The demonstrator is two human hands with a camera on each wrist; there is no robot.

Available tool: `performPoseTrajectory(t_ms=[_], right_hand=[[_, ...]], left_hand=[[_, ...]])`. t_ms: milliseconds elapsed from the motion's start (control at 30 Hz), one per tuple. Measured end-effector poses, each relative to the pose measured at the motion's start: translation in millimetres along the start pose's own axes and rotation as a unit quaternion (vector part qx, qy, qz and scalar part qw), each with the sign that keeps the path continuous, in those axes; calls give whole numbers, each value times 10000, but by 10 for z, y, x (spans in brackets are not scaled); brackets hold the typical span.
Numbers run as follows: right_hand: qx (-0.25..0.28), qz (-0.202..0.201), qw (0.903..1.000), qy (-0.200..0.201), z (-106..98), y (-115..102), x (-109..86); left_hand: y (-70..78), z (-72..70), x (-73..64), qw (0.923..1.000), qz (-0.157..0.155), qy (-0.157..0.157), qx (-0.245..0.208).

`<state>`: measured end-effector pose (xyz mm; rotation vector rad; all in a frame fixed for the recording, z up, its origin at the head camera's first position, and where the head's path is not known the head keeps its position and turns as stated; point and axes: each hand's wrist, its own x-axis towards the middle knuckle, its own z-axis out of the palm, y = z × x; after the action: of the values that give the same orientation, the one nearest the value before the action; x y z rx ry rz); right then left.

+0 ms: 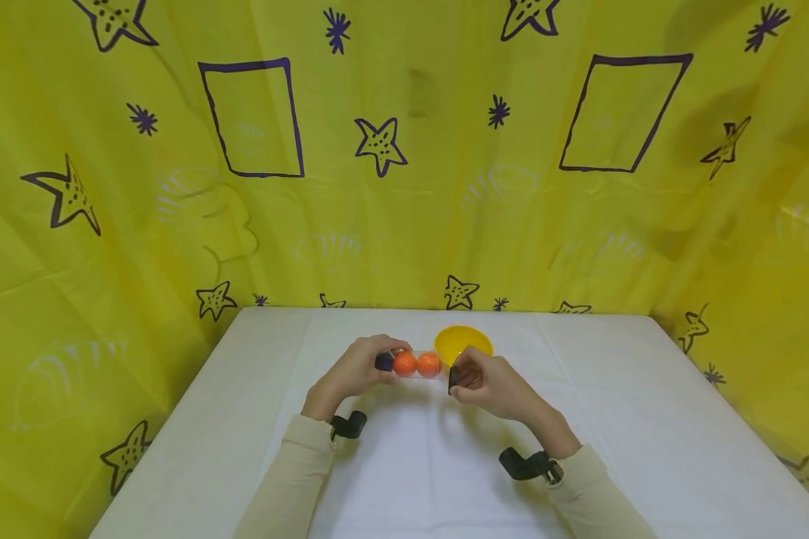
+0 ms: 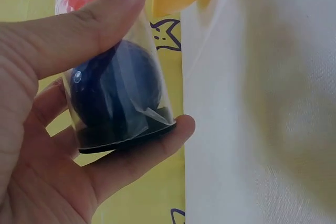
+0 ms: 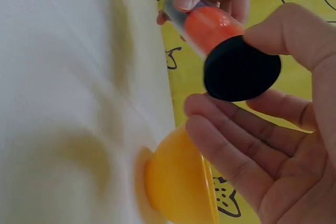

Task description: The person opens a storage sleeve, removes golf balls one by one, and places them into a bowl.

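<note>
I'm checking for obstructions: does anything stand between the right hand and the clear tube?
Yes: the black cap, pinched in the right hand, stands at the facing end of the clear tube. Nothing else visible does; the yellow bowl sits farther back, out of that line.

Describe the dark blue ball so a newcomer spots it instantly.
Over the white table, find the clear tube that runs from the left hand toward the right hand. Go to its left-hand end, where the dark blue ball sits inside, next to the black base. Its neighbours in the tube are both orange balls; it alone is blue.
</note>
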<state>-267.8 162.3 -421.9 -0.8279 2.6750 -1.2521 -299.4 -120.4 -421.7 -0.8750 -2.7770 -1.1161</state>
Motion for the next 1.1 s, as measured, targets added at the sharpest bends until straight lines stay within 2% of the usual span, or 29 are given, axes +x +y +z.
performPoseTrajectory(t_ms=[100,200,367,733,1100], right_hand=[[-5,208,9994,-286,47,29,15],[-65,231,9981,-560,108,65,30],[-204,267,9958,-857,225,78,36],[-449,239,9961,-721,301,100,34],[-785,708,9909,-837,237,117,19]], left_hand=[[0,-2,-3,9999,-128,79,-1],[9,-7,-9,9996,-226,163,-53],[20,-19,-10,9995,-214,213,-119],[38,-24,6,9995,-197,203,-140],[35,-15,19,9993,-278,173,-157]])
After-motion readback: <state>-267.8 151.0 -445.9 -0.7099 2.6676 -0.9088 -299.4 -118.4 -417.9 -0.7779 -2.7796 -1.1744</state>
